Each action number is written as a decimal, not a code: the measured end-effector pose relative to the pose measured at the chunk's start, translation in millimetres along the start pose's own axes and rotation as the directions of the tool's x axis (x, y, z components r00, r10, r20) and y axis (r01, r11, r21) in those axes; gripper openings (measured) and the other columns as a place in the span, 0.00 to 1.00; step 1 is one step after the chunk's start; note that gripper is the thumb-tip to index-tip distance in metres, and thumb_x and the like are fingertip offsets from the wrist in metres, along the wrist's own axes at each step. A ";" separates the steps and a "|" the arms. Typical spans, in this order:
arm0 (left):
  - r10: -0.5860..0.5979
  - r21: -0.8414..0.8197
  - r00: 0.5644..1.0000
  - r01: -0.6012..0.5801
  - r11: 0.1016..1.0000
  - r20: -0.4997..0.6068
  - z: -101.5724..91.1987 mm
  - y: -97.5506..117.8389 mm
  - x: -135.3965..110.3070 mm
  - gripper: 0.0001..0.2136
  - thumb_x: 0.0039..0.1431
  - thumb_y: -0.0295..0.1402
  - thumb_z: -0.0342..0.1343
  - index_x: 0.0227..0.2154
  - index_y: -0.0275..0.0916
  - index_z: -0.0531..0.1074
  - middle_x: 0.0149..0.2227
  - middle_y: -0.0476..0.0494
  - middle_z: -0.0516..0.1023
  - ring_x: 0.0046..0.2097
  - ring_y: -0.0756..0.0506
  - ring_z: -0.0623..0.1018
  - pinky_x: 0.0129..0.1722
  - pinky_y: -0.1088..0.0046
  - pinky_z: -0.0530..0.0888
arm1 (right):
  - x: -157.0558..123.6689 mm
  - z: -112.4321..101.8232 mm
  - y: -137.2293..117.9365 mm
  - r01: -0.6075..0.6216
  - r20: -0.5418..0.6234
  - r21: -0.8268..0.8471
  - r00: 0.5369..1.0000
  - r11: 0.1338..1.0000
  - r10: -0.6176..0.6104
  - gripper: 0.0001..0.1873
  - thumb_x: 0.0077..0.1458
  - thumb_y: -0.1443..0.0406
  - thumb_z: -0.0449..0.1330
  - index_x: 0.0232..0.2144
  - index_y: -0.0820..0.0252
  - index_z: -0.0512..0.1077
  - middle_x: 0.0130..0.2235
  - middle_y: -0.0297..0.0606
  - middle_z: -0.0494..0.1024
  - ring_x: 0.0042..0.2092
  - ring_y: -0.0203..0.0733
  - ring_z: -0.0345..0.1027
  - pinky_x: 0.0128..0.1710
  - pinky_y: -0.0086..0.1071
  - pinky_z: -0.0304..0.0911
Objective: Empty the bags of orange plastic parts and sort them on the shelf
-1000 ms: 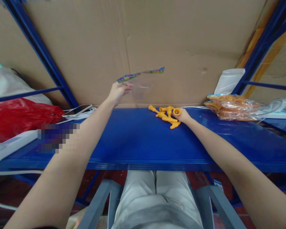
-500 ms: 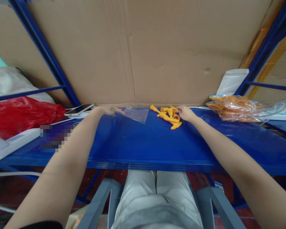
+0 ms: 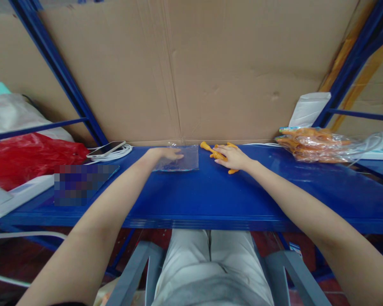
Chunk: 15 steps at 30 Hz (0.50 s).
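The right fingers point(image 3: 224, 151) hide part of the orange pieces point(image 3: 207, 147); the left edge crops the red bag point(image 3: 35, 155).

From here I see a red bag point(image 3: 35, 157) at the left of the blue bench point(image 3: 191, 195), a pale sack point(image 3: 22, 112) behind it and a white box point(image 3: 25, 193) on its near side. White cable point(image 3: 123, 153) lies coiled to its right. Cardboard point(image 3: 242, 63) lines the far side; a white packet point(image 3: 309, 109) stands far right. A grey chair point(image 3: 132, 272) is nearest.
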<state>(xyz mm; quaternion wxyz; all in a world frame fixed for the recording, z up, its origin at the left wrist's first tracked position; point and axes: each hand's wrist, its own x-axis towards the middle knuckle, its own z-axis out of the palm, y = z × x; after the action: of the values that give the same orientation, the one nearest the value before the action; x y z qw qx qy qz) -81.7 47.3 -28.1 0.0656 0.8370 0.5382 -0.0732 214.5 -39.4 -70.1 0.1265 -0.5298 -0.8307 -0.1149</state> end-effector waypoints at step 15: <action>-0.346 0.027 0.932 0.345 0.938 0.107 17.4 -56.9 -17.4 0.36 0.67 0.48 0.44 0.73 0.37 0.49 0.74 0.34 0.46 0.74 0.33 0.50 0.71 0.56 0.51 | -2.9 5.3 -5.7 -0.052 0.072 -0.068 0.996 0.996 0.057 0.26 0.65 0.67 0.53 0.63 0.48 0.70 0.70 0.46 0.61 0.67 0.61 0.60 0.62 0.67 0.55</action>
<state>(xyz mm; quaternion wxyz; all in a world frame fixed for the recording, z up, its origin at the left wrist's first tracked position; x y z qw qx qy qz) -141.5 52.0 -43.6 0.0782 0.7243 0.6723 -0.1316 210.0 -42.5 -76.3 0.0810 -0.5601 -0.8158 -0.1191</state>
